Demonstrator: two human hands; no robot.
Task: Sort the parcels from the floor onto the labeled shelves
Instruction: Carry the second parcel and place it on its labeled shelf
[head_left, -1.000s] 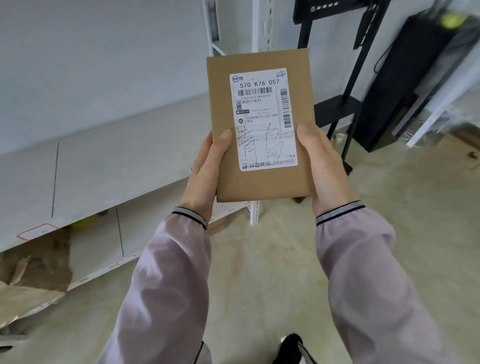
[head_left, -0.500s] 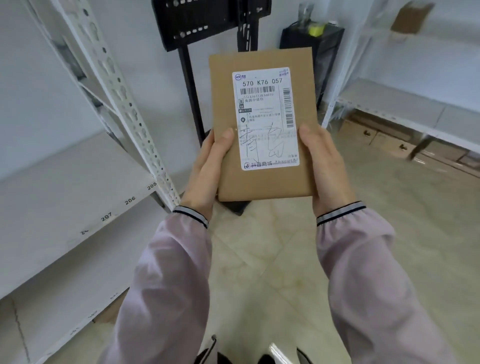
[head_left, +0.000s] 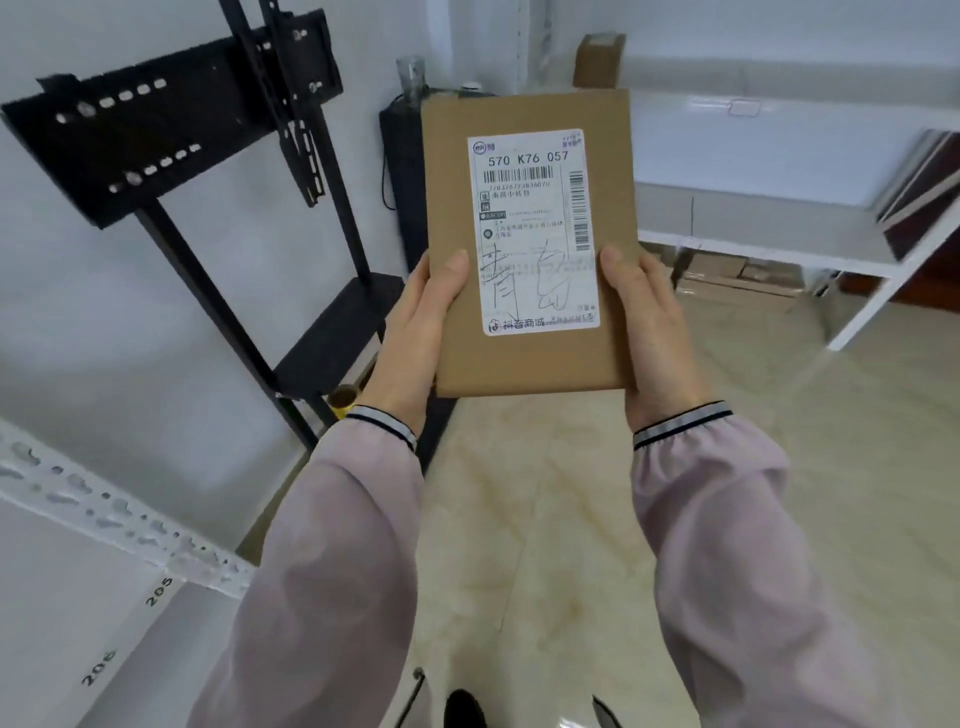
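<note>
We stand on a glossy beige tiled floor (head_left: 519, 519) in a white-walled room. At lower left, a white perforated steel shelf (head_left: 119, 519) carries edge numbers 205 and 206. A black metal stand (head_left: 171, 130) with a slotted mounting plate occupies the left wall area. At right, a second white shelf (head_left: 779, 244) has brown boxes (head_left: 737, 275) stored beneath it; a small carton (head_left: 600, 60) sits higher at the back.

We hold the parcel (head_left: 530, 358) upright in mid-air at centre frame, well above the floor, label side toward the camera. The left hand (head_left: 415, 338) clamps its left edge, thumb pressed flat on the front face, remaining fingers hidden behind. The right hand (head_left: 649, 327) clamps the right edge in the same manner, thumb touching the margin of the label (head_left: 532, 228).

The parcel is a flat rectangular envelope of plain brown cardboard with a matte surface. The label is white paper, printed with "570 K76 057", barcodes, and handwritten characters. Both sleeves (head_left: 337, 571) are pale pink, smooth fabric, with striped ribbed cuffs.
</note>
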